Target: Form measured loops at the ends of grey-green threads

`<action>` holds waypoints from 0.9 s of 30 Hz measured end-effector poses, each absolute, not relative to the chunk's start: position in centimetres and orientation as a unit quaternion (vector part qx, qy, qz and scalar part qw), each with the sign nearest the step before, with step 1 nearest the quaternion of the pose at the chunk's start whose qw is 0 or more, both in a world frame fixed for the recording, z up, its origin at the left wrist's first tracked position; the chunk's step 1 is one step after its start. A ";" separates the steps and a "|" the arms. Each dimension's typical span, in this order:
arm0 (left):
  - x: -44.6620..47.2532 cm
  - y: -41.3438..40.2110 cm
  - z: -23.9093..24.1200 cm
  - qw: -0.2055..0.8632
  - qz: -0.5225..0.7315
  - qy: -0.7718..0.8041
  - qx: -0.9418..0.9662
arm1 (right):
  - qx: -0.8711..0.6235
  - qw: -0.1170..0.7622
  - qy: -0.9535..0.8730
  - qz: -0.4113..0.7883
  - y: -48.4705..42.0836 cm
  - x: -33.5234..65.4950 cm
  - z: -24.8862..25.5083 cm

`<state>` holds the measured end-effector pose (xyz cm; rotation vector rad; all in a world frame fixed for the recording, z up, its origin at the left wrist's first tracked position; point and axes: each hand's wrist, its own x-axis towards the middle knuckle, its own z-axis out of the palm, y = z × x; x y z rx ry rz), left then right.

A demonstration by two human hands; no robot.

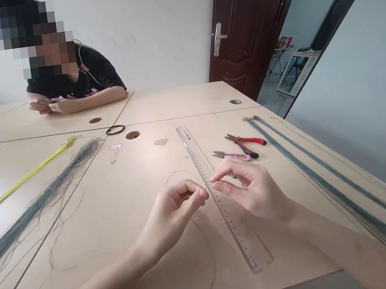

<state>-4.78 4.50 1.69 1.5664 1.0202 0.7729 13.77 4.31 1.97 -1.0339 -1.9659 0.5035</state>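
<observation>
Head view looks down on a pale wooden table point(124, 220) where the person's two bare hands meet over a clear plastic ruler point(220, 193) that lies slantwise away from the near edge. Left hand point(173, 213) is curled, thumb and forefinger pressed together on a thin dark thread point(207, 251); right hand point(252, 189) hovers just beside it above the ruler, its thumb and forefinger near one another at the same spot, the other fingers loosely bent, and whether it truly grips the thread cannot be told. From the hands the thread runs in a wide loop across the table toward the near edge, and another faint arc shows just beyond the left fingers. Behind the right hand lie small purple snips point(232, 154) and red-handled pliers point(246, 143), close together. Two long dark cords point(310, 167) stretch along the right side of the table. At far left a bundle of grey-green threads point(37, 205) fans out beside a yellow cord point(23, 178). A black ring point(115, 130) sits near a cable hole. Across the table another person point(74, 79) in a black shirt sits with hands together.
</observation>
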 end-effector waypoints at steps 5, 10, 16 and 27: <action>-4.9 4.4 1.4 0.513 0.301 0.420 0.685 | -0.375 0.427 -0.756 0.325 3.6 13.7 2.1; -4.9 4.4 1.5 0.512 0.290 0.414 0.695 | -0.383 0.407 -0.755 0.344 3.5 13.9 2.2; -4.9 4.4 1.8 0.525 0.276 0.392 0.703 | -0.386 0.372 -0.754 0.379 3.7 14.1 2.2; -4.7 4.5 1.6 0.543 0.252 0.378 0.706 | -0.359 0.317 -0.816 0.323 3.8 14.4 2.0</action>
